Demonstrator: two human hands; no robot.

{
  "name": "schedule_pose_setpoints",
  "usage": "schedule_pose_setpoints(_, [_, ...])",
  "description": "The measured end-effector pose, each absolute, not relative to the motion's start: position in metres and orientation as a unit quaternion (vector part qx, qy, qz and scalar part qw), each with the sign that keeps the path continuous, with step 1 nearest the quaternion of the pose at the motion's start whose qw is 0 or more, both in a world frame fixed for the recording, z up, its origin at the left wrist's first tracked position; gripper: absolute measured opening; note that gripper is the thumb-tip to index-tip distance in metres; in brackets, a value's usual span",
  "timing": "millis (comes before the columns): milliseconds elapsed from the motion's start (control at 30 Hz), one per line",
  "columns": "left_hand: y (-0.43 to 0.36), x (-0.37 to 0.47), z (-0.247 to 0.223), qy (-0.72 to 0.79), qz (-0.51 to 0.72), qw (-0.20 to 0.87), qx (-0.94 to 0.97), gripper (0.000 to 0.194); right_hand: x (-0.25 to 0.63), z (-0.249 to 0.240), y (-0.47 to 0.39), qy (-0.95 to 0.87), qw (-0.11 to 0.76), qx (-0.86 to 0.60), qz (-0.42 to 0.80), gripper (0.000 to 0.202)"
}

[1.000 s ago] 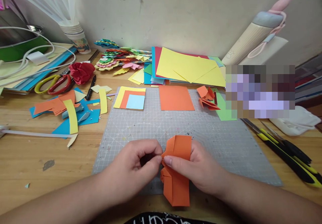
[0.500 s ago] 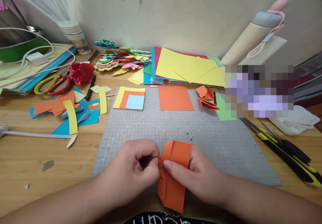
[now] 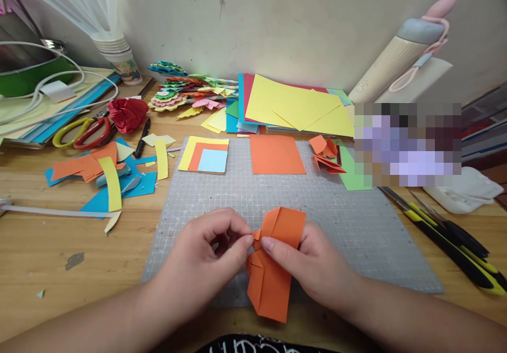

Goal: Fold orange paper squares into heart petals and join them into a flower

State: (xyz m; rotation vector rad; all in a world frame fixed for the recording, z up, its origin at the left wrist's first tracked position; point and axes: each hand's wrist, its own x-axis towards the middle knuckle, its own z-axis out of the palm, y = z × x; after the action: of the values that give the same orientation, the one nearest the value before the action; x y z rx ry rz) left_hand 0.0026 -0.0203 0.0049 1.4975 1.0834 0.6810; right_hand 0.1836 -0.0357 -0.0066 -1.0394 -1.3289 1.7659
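Note:
A folded orange paper [image 3: 273, 284] is held up above the front of the grey cutting mat [image 3: 340, 210], with creases and a small notch along its left edge. My right hand [image 3: 311, 255] is closed on it, thumb pressed on the front and fingers behind, hidden by the paper. With thumb and forefinger, my left hand [image 3: 216, 250] pinches a small flap at the left edge. Farther back on the mat lie a flat orange square [image 3: 277, 155] and some layered yellow, orange and blue squares [image 3: 212, 158]. Folded orange-red pieces [image 3: 327, 155] rest to their right.
Paper scraps [image 3: 89, 165], scissors [image 3: 93, 131] and a black pen [image 3: 142, 137] lie at left. Coloured sheets [image 3: 293, 99] are stacked by the wall. A utility knife [image 3: 451, 242] lies at right, below a white case [image 3: 463, 189]. A bottle [image 3: 400, 52] leans behind.
The folded orange paper has risen slightly and tilted a little to the right at its top. My left fingers have opened up somewhat, and the pinched flap now shows.

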Motion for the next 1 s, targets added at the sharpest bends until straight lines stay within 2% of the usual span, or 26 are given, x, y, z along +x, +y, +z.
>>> schedule_pose_setpoints(133, [-0.0139,-0.0015,0.0006,0.422,0.279,0.73,0.46,0.021,0.1867,-0.0062,-0.0331,-0.439,0.36,-0.366,0.737,0.016])
schedule_pose_setpoints(267, [-0.0121,-0.0046,-0.0033,0.391,0.248,0.802,0.377,0.021,0.1873,-0.0064,-0.0317,-0.418,0.362,-0.346,0.758,0.016])
schedule_pose_setpoints(500, [-0.0124,-0.0042,-0.0034,0.405,0.238,0.799,0.377,0.019,0.1873,-0.0091,-0.0359,-0.427,0.361,-0.36,0.747,0.016])
schedule_pose_setpoints(1000, [-0.0117,0.0024,0.0008,0.422,0.214,0.777,0.415,0.018,0.1828,0.0003,-0.0317,-0.528,0.295,-0.474,0.64,0.011])
